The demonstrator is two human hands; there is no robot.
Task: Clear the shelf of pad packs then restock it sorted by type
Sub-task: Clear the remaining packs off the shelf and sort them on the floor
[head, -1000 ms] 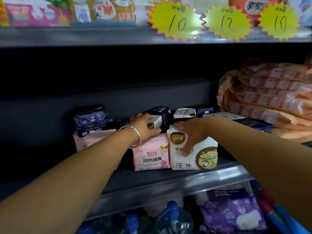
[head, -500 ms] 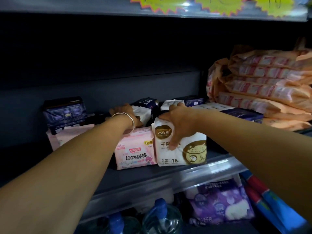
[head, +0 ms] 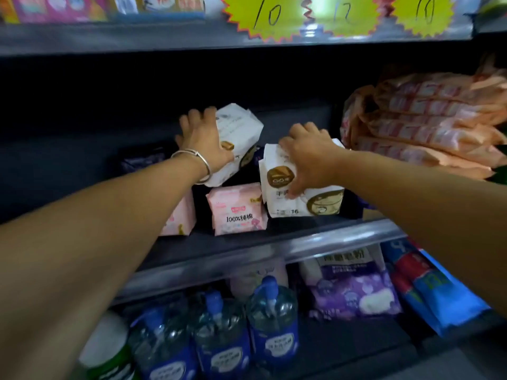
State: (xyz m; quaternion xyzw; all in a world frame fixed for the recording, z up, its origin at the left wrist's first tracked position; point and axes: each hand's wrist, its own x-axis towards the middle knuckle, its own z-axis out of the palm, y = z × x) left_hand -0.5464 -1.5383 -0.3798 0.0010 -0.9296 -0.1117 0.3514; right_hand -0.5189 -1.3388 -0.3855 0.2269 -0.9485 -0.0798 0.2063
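Note:
My left hand (head: 204,141), a silver bangle on its wrist, grips a white pad pack (head: 241,130) and holds it tilted above the dark shelf (head: 247,245). My right hand (head: 310,157) grips another white pad pack with a gold cat print (head: 307,207), which stands at the shelf's front. Between my arms a pink pad pack marked 100% (head: 237,211) stands upright. A second pink pack (head: 179,218) shows partly behind my left forearm. Dark purple packs (head: 142,160) lie further back, mostly hidden.
A stack of orange-pink packs (head: 428,124) fills the shelf's right side. Yellow price stars (head: 270,16) hang on the shelf edge above. Below stand blue water bottles (head: 271,319), a purple pack (head: 354,289) and blue-red packs (head: 433,286).
My left hand has lifted a white pack up from the back of the shelf. My right hand keeps its hold on the cat-print pack. The camera has moved closer.

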